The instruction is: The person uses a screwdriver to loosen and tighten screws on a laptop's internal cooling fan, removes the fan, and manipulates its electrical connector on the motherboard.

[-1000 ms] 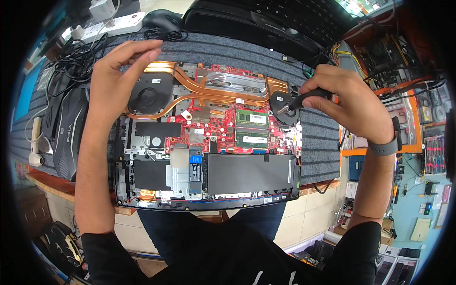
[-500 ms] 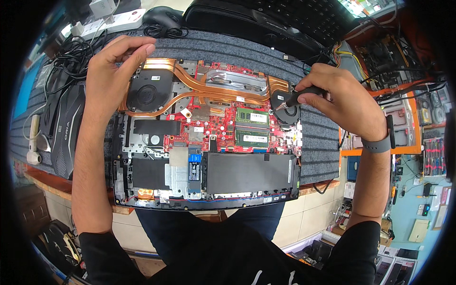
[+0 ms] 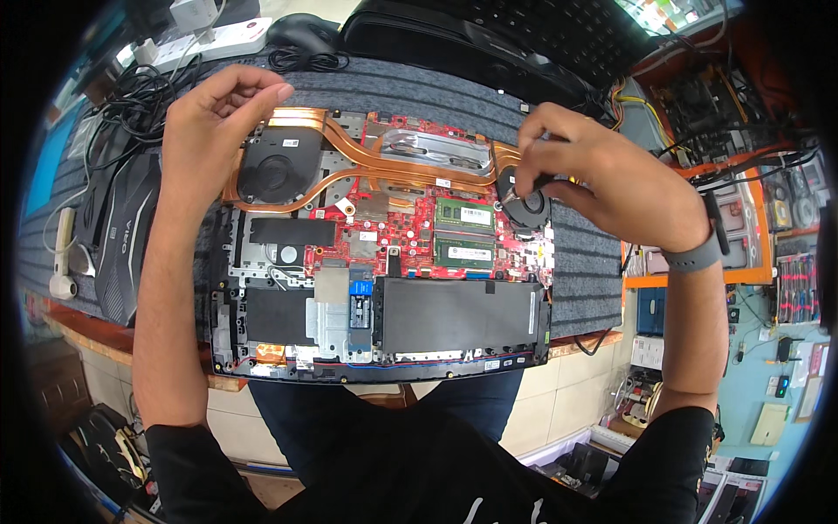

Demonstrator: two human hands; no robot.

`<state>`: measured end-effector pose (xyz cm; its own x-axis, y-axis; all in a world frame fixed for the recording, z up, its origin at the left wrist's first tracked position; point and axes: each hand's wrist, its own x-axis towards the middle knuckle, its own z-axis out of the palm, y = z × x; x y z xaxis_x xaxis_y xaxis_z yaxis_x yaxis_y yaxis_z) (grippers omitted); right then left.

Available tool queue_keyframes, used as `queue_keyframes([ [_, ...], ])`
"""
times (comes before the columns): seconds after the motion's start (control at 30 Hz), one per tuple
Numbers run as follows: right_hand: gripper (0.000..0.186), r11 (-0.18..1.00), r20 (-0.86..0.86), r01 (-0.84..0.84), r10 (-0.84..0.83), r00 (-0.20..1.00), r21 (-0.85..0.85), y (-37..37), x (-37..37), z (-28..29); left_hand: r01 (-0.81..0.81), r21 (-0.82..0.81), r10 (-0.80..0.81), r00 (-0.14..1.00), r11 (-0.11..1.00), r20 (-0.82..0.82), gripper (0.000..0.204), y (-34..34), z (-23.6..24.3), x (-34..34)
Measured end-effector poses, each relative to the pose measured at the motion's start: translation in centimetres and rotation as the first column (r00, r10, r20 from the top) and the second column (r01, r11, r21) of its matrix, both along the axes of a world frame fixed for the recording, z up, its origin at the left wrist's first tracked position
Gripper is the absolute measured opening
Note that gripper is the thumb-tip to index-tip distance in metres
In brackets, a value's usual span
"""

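Note:
An opened laptop (image 3: pixel 410 231) with red circuit board, copper heat pipes (image 3: pixel 393 175), two memory sticks (image 3: pixel 463 212) and a large black battery (image 3: pixel 454 310) lies before me. My left hand (image 3: pixel 214 131) hovers above the upper left fan (image 3: pixel 275 175), thumb and forefinger pinched together; anything between them is too small to make out. My right hand (image 3: pixel 602 175) grips a small black screwdriver (image 3: pixel 513 190), its metal tip angled down at a screw spot beside the right fan (image 3: pixel 531 208) and the upper memory stick. My fingers partly hide the handle.
Behind are a black mouse (image 3: pixel 301 35), a white power strip (image 3: pixel 201 44) and a keyboard (image 3: pixel 585 26) on the grey ribbed mat (image 3: pixel 585 288). Coiled cables (image 3: pixel 131 118) and a black patterned object (image 3: pixel 127 244) lie left. An orange-edged shelf (image 3: pixel 703 271) with electronics stands right.
My right hand has shifted slightly leftward and up, its fingers coming forward over the screwdriver handle. My left hand first drifted up and left, then slightly back right, still pinched above the left fan.

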<state>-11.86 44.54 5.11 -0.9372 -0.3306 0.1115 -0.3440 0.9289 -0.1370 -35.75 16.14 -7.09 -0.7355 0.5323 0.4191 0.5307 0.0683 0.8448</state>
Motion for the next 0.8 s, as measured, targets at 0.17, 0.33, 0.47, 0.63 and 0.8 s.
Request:
queue_keyframes([
  [0.17, 0.019, 0.876, 0.371, 0.372, -0.470, 0.801, 0.307, -1.0, -0.8, 2.8, -0.015, 0.013, 0.015, 1.000, 1.000, -0.004, 0.018, -0.2, 0.5, -0.2],
  [0.33, 0.018, 0.950, 0.256, 0.252, -0.294, 0.921, 0.186, -1.4, 0.2, 2.5, -0.155, 0.038, 0.159, 0.956, 0.987, -0.247, 0.018, -1.0, 0.6, -1.4],
  [0.47, 0.017, 0.972, 0.274, 0.213, -0.233, 0.933, 0.101, -1.0, 0.4, 2.8, -0.275, 0.044, 0.277, 0.922, 0.960, -0.271, 0.019, -2.5, 1.3, -2.8],
  [0.63, 0.014, 0.950, 0.329, 0.307, -0.310, 0.892, 0.061, -1.4, -0.2, 2.9, -0.385, 0.105, 0.399, 0.892, 0.917, -0.214, 0.017, -4.0, 2.1, -3.6],
  [0.8, 0.009, 0.892, 0.282, 0.383, -0.442, 0.852, 0.240, -0.6, -0.3, 2.5, -0.468, -0.319, 0.393, 0.878, 0.824, -0.274, 0.018, -4.2, 2.8, -5.2],
])
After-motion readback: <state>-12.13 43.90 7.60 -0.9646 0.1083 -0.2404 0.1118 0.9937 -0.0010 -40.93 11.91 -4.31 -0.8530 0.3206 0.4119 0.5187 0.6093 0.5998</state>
